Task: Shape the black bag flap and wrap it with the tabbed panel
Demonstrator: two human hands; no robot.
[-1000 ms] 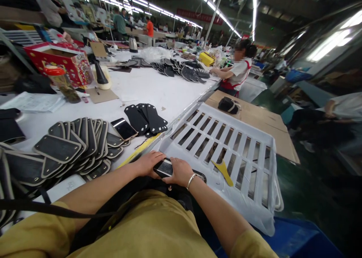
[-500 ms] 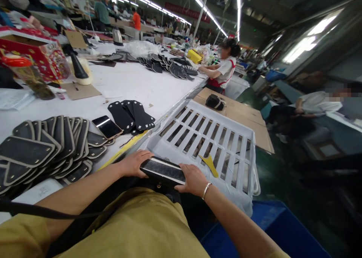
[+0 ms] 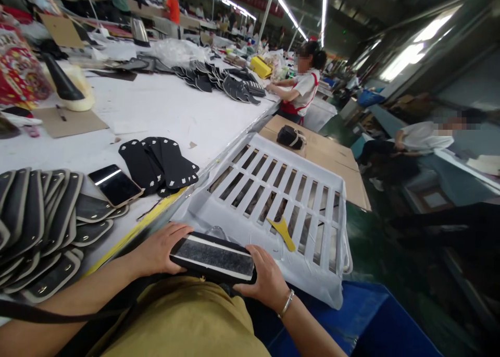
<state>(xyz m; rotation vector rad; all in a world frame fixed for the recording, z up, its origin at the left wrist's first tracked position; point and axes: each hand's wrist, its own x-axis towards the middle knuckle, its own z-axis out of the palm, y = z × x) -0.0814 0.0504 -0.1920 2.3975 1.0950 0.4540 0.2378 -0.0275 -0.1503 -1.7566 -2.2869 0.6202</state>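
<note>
A long black case [image 3: 213, 257] with pale strips along its top is held level in front of my body. My left hand [image 3: 166, 248] grips its left end, fingers over the far edge and thumb on the near side. Round the right end, my right hand [image 3: 267, 278] is closed, a silver bangle on its wrist. Just beyond the case lies a slotted grey-white crate [image 3: 273, 190], with a yellow scraper-shaped tool [image 3: 284, 233] on its slats. A phone [image 3: 115, 185] and black panels with small white marks [image 3: 158, 164] lie on the table to the left.
Edged dark panels [image 3: 42, 216] are piled on the white table [image 3: 156, 107] at left. A black cone [image 3: 64, 78] stands behind them. Cardboard [image 3: 332, 161] lies beyond the crate, and a blue bin [image 3: 351, 315] is at lower right. A person [image 3: 304, 86] works at the table's far edge.
The view has shifted, so the table items sit further left. Both hands still hold the case, which appears slightly lower and larger, with more of its top showing.
</note>
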